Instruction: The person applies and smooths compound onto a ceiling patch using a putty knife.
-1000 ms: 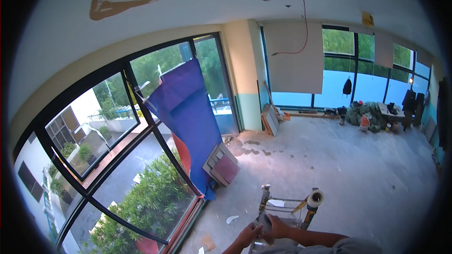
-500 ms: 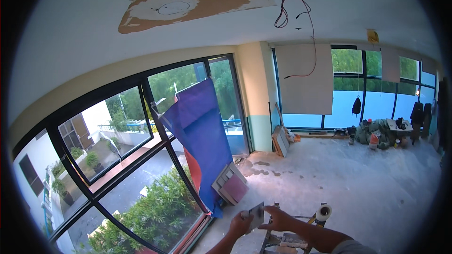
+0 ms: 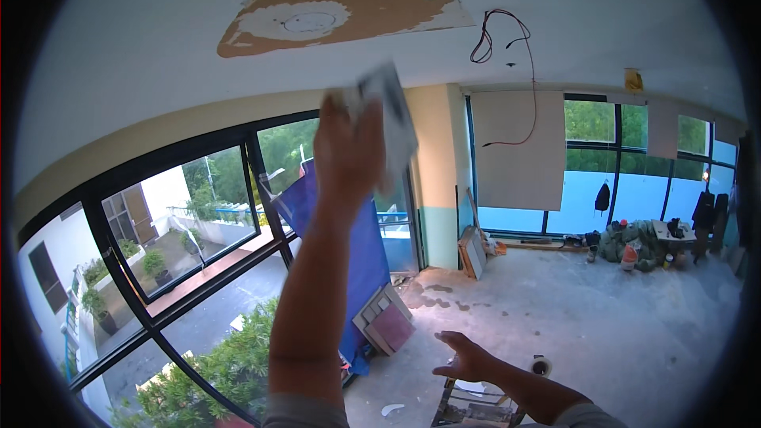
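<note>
My left hand (image 3: 349, 154), raised high before the window wall, is closed round a flat trowel (image 3: 400, 131). The trowel's pale grey, roughly rectangular blade is tilted upright and blurred by motion; its handle is mostly hidden behind the fingers. Beyond and above it, the white ceiling carries a brown, stripped patch (image 3: 380, 4) with ragged edges and a circle outlined on it; the blade is apart from the patch. Down at the lower right, my right hand (image 3: 469, 361) is open and holds nothing, its thumb and fingers spread above a stand (image 3: 483, 412) with whitish stuff on it.
A pale roll (image 3: 541, 365) sits by the stand. Red and black wires (image 3: 529, 103) dangle from the ceiling. Blue sheeting (image 3: 365, 246) hangs at the windows, with boards (image 3: 388, 321) leaning below. Bags (image 3: 622, 242) are heaped at the far right. A white scrap (image 3: 391, 410) lies on the floor.
My left hand has swung the trowel from low in front of me up toward the ceiling. The right hand has come away from the blade and opened. The view has tipped slightly upward.
</note>
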### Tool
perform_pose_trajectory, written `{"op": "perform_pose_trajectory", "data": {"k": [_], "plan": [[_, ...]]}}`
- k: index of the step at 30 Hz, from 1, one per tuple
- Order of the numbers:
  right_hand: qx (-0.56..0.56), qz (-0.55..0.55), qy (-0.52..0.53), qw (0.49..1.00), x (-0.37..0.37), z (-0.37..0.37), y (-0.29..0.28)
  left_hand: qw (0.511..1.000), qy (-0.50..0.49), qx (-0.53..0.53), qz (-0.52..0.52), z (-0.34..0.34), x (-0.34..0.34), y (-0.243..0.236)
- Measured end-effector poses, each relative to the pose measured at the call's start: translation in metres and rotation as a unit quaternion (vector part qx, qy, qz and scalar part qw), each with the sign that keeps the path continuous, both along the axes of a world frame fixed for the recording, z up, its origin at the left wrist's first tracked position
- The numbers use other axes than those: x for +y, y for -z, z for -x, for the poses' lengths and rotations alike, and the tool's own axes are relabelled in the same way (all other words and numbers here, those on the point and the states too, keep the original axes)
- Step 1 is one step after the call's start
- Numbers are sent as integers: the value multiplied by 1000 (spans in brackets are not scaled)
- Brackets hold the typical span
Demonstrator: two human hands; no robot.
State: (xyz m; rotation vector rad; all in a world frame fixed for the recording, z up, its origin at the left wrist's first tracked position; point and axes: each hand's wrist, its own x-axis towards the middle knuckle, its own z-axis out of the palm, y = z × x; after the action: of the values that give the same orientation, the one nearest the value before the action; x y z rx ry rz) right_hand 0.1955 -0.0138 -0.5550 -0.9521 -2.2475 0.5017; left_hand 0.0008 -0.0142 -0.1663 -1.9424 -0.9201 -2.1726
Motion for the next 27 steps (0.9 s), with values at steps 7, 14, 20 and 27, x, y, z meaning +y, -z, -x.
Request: {"op": "perform_pose_trajectory", "data": {"k": [7,14,20,27], "plan": [[38,47,79,995,-38,-41,23,985,-79,-18,-151,-30,-8,-111],[65,98,185,976,-76,-82,40,982,-32,-42,-184,-48,-30,-130],[81,130,223,963,-92,-96,55,986,-14,-36,-163,-55,-39,-134],[83,154,246,953,-96,-101,68,986,-46,-61,-147,-57,-41,-144]]}}
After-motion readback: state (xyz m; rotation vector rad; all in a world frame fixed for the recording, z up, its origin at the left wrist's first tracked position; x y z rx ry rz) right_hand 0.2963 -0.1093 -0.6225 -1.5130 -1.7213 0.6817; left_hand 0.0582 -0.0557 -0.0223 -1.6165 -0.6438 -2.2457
